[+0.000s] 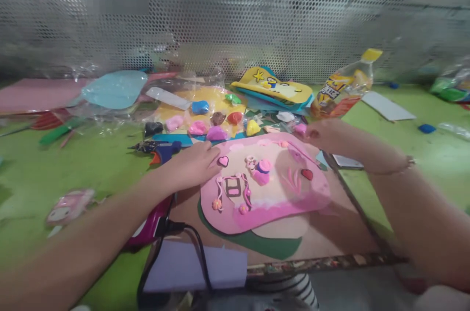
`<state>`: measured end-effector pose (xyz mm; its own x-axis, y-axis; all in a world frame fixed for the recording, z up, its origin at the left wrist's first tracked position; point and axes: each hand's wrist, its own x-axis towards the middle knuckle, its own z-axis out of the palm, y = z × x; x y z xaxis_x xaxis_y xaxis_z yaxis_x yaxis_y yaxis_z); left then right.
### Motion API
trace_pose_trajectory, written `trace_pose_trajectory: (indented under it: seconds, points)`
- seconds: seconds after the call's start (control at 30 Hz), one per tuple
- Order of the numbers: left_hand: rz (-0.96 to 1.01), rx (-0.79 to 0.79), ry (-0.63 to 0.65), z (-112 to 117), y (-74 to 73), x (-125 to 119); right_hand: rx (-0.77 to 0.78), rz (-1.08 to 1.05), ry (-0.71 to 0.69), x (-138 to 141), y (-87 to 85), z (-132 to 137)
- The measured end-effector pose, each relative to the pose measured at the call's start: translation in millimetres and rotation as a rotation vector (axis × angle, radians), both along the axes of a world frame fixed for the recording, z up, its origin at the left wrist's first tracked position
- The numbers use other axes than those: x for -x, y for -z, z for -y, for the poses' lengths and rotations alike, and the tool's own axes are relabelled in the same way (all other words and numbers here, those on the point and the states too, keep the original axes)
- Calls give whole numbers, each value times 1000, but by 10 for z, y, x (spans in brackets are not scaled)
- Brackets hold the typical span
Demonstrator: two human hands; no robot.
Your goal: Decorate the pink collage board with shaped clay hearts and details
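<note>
My left hand (196, 166) holds the upper left edge of a pink decorated foam board (223, 213), its fingers bent over the rim. The board has a cream middle with a heart, a small framed window, flowers and a little clay figure (262, 172) with a blue band. Another green-and-cream piece (286, 247) lies under it. My right hand (325, 135) is above the board's far right corner. Its fingertips are pinched together at a lump of pink clay (300, 128). Several clay lumps, including blue (200, 107) and yellow (252, 127), sit behind the board.
A glue gun (163, 150) lies left of the board, its dark cable (196, 237) curving across the front. A drink bottle (347, 88) leans at back right. Yellow foam shapes (273, 88), plastic wrapping and a white card (388, 106) lie around. A perforated metal panel (220, 17) stands behind.
</note>
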<state>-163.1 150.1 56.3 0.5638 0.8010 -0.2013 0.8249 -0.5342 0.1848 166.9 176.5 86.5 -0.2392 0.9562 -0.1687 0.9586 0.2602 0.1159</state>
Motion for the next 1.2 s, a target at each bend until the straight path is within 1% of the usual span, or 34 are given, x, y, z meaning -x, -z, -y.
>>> trace_pose_trajectory:
  seconds: [0.07, 0.17, 0.23, 0.27, 0.33, 0.4, 0.5, 0.57, 0.63, 0.67, 0.73, 0.8, 0.87, 0.93, 1.03, 1.13, 1.2]
  points:
    - [-2, -16, 11, 15, 4, -14, 42, 1, 20, -79, 157, -5]
    - [0, -22, 5, 8, 2, -27, 53, 2, 33, -64, 395, 20]
    - [5, -19, 5, -19, 2, -27, 29, 10, 41, -34, 482, 36]
    - [10, -17, 9, -37, 6, -24, 18, 11, 39, -26, 497, 41]
    - [25, -26, 4, -80, 28, -12, 6, -1, 22, -30, 469, 44]
    - [44, -45, -26, -121, 69, 5, -10, -33, 0, -46, 373, 37]
    - [70, -60, -100, -168, 137, 31, -92, -112, -5, 2, 159, 20]
    - [85, -51, -154, -186, 165, 49, -168, -202, -7, 146, 39, 8]
    - [92, -28, -208, -197, 172, 65, -211, -380, -52, 393, -4, 2]
    - [94, -12, -233, -200, 170, 70, -221, -666, -95, 544, 11, 2]
    - [97, 24, -279, -206, 160, 73, -201, -812, -186, 860, 104, 10]
    - [108, 66, -314, -210, 152, 67, -186, -1006, -319, 1138, 241, 27]
    - [125, 113, -342, -214, 151, 58, -183, -1053, -377, 1325, 372, 48]
    - [151, 162, -365, -222, 159, 53, -194, -1067, -409, 1412, 470, 68]
    - [196, 240, -388, -246, 175, 57, -215, -1098, -444, 1413, 550, 84]
    - [248, 330, -376, -269, 185, 57, -235, -1141, -441, 1375, 575, 89]
    - [300, 384, -346, -273, 189, 49, -241, -1157, -432, 1357, 554, 103]
